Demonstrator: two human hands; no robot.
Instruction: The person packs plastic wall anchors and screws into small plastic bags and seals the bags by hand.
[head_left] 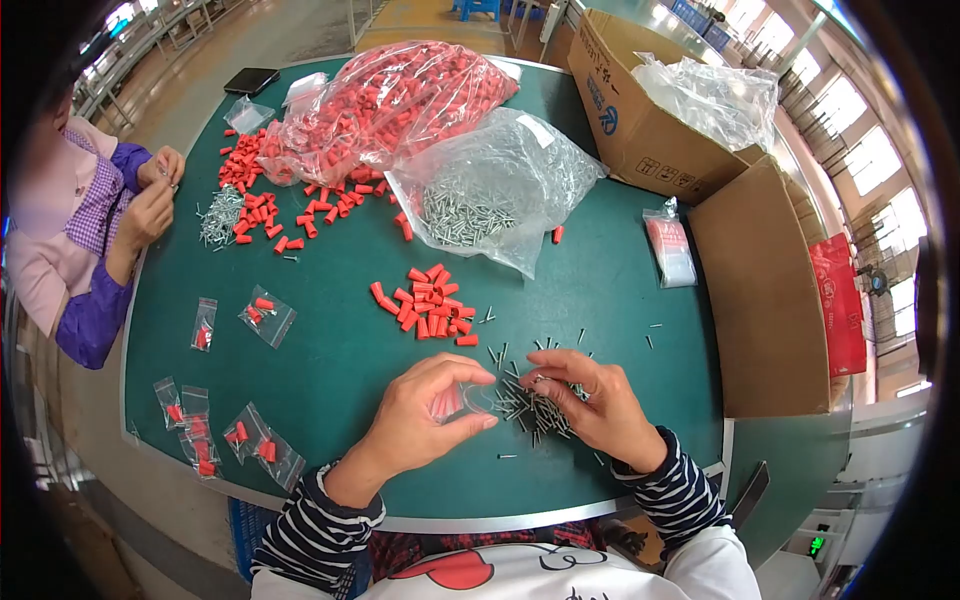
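My left hand (415, 415) holds a small clear plastic bag (478, 399) between thumb and fingers, its mouth toward the right. Just right of it, my right hand (598, 405) pinches one or more small screws (541, 379); how many I cannot tell. Beneath the right hand lies a loose pile of silver screws (545, 418), partly covered by the fingers. Beyond my hands is a small heap of red plastic caps (428, 305). Filled zip bags with red pieces, among them one bag (268, 316) and another (196, 428), lie on the left of the green table (340, 350).
A big bag of red caps (400, 100) and an open bag of screws (480, 200) stand at the back. Cardboard boxes (640, 130) line the right, near a packet of small bags (670, 245). At left, a co-worker's hands (155, 190) hold something small near a phone (251, 81).
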